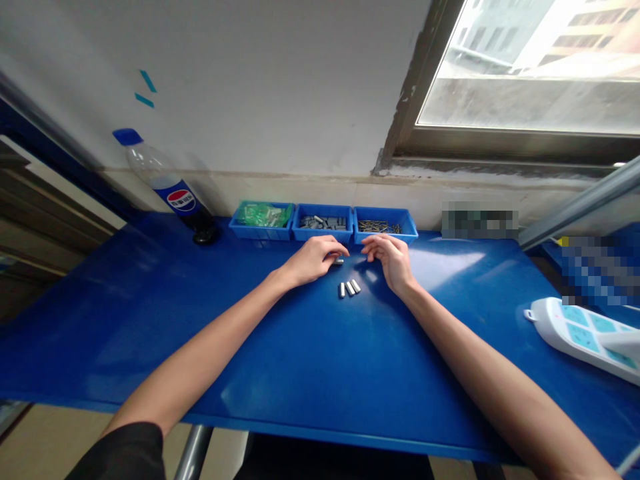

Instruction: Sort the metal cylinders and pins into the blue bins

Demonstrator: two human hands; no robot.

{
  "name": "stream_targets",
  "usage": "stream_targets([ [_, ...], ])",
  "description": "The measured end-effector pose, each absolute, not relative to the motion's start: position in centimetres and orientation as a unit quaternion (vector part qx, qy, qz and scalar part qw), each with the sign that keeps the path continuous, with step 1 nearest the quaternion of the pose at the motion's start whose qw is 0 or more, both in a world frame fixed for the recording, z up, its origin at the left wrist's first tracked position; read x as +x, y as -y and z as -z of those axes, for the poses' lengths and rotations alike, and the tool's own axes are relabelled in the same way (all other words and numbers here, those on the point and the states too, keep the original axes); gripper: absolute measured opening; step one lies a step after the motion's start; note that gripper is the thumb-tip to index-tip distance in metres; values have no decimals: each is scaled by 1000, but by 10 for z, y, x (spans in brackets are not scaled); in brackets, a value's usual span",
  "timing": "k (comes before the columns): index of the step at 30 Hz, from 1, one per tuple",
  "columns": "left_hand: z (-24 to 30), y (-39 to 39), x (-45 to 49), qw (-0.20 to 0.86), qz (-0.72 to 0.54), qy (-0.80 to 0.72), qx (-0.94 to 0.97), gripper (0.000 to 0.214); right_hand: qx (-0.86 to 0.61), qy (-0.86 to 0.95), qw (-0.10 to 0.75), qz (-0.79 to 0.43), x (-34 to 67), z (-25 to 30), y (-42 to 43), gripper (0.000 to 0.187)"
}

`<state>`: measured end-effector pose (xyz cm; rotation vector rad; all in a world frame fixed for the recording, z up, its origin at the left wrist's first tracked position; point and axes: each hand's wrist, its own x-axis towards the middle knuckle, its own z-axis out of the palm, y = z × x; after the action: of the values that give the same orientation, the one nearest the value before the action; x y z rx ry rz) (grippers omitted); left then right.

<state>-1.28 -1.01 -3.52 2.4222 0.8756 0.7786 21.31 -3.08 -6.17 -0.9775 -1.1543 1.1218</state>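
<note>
My left hand (316, 260) is over the blue table, its fingers loosely bent and apart. A small silvery metal piece (339, 262) shows just below its fingertips; whether they touch it I cannot tell. My right hand (393, 261) hovers opposite, in front of the right-hand bin, with curved fingers and nothing visible in them. Between the forearms, three short metal cylinders (350, 288) lie side by side on the table. Behind the hands stand three blue bins: one with a green plastic bag (265, 215), one with grey metal pieces (324, 223), one with screws (380, 227).
A cola bottle (175, 193) with a blue cap stands at the back left, against the wall. At the right edge lies a white power strip (575, 333) with a plug in it. The wall and window frame (480, 147) bound the table (300, 373) behind.
</note>
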Motion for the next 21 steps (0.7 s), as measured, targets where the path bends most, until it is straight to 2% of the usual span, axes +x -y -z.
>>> stream_targets([
  [8,33,9,-19,227,-210,-310,899,21,-418,512,575,-483,213,63,31,23],
  [11,33,9,-17,241,-255,-317,881,23,-421,536,560,-471,212,63,32,23],
  [15,30,9,-12,342,-349,-340,804,25,-408,579,534,-462,208,58,37,20],
  [21,23,11,-10,425,-397,-348,736,25,-409,601,504,-466,201,48,47,29],
])
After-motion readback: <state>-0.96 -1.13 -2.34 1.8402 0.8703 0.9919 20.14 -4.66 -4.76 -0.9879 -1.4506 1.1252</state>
